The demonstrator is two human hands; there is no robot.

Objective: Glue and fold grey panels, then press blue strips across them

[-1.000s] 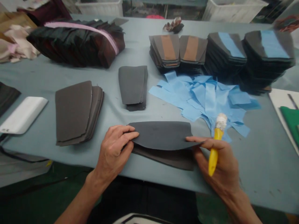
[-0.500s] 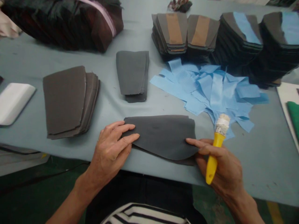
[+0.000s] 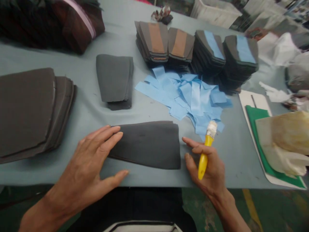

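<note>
A stack of dark grey fabric panels (image 3: 147,146) lies flat before me near the table's front edge. Resting on its left end are the fingers of my left hand (image 3: 94,158), spread, with the thumb apart over the table. To the right of the panels, not touching them, my right hand (image 3: 207,164) holds a yellow-handled paintbrush (image 3: 203,162) between its fingers, bristles pointing away from me. The brush tip reaches over the near edge of a heap of light blue fabric strips (image 3: 195,93). Another small stack of grey panels (image 3: 114,79) lies farther back.
Larger brown-grey panels (image 3: 24,109) are piled at the left. Behind the strips stand piles with brown bands (image 3: 156,38) and blue bands (image 3: 245,48). A dark bundle (image 3: 72,25) lies back left. At right is a green sheet (image 3: 258,129) on a white board (image 3: 243,100).
My right hand has let go of the panels' right end and drawn away, still holding the paintbrush. The top panel now lies flat. My view has shifted to the right.
</note>
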